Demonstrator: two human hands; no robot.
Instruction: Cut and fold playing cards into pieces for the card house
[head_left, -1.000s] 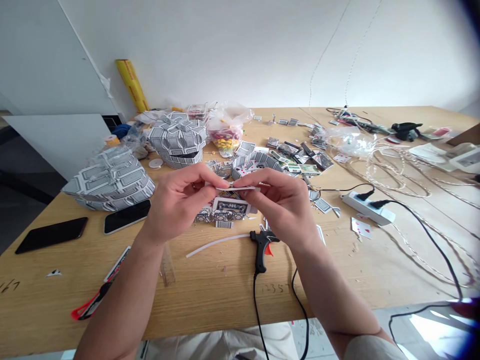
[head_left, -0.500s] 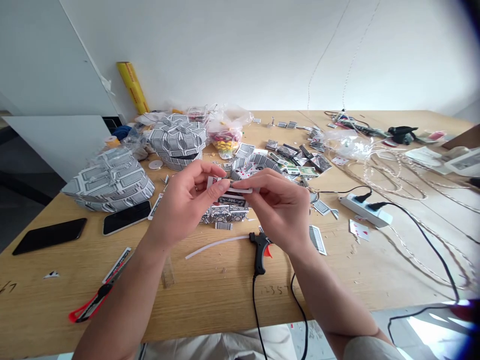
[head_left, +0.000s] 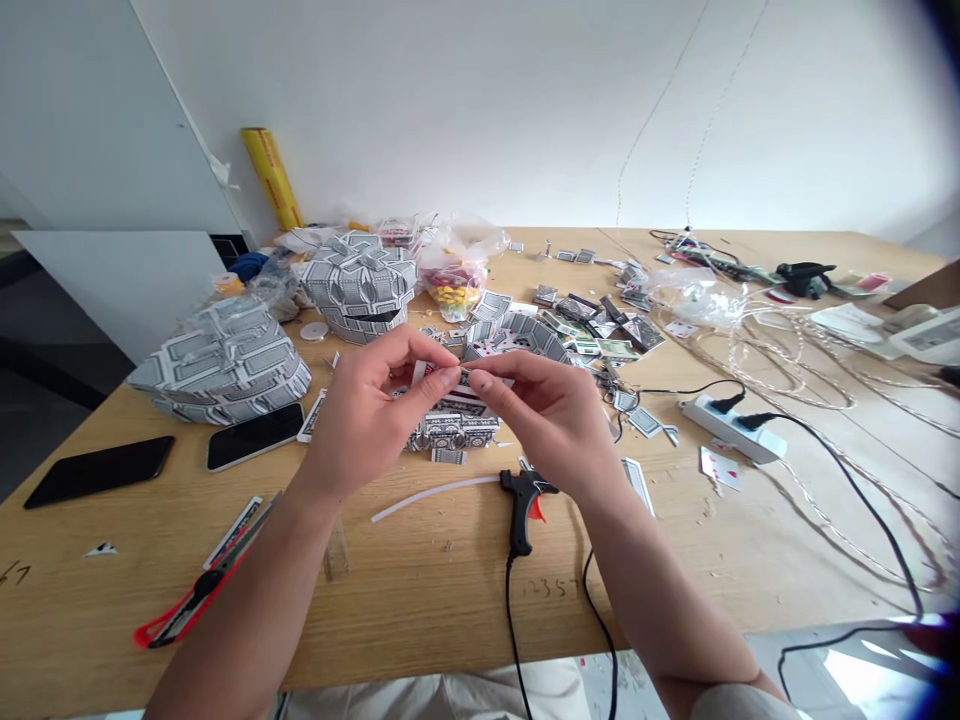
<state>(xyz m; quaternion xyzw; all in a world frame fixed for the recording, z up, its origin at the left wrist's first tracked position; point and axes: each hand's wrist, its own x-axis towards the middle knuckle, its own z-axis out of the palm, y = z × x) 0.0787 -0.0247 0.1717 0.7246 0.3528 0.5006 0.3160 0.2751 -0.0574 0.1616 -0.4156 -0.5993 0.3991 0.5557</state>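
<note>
Card (head_left: 421, 373) in two hands (head_left: 360, 420), one glue gun (head_left: 520, 515)

On the tabletop (head_left: 420, 630), well to the left of the fingers (head_left: 484, 382), a black smartphone (head_left: 100, 471) is laid flat, with a silver-edged smartphone (head_left: 255, 437) placed closer to them. Beyond the fingers, to the left, a yellow roll (head_left: 271, 178) is tilted. Twisted pale cord (head_left: 814, 400) is strewn in loops well to their right, near a crumpled clear plastic bag (head_left: 701, 298).
</note>
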